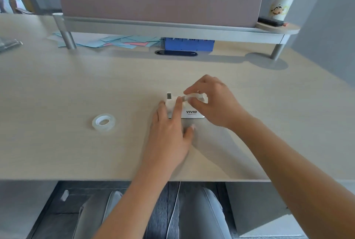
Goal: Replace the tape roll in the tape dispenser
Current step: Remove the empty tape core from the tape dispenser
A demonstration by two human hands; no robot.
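Note:
A white tape dispenser (189, 113) marked VIVID stands on the desk's middle, its cutter end pointing left. My left hand (169, 129) rests over its left end, fingers pressing it down. My right hand (211, 98) is above the dispenser's right part, fingertips pinched on a clear tape roll (194, 96) that sits in or just over the dispenser's cradle; much of that roll is hidden by my fingers. A second clear tape roll (103, 122) lies flat on the desk to the left, apart from both hands.
Light wooden desk (76, 89) with its front edge near my lap. At the back, a raised shelf (172, 27) with metal legs, a pink divider panel, blue and pink paper notes (115, 41), a blue box (189, 44), a cable slot, and a yellow-lidded canister (282, 3) at the far right.

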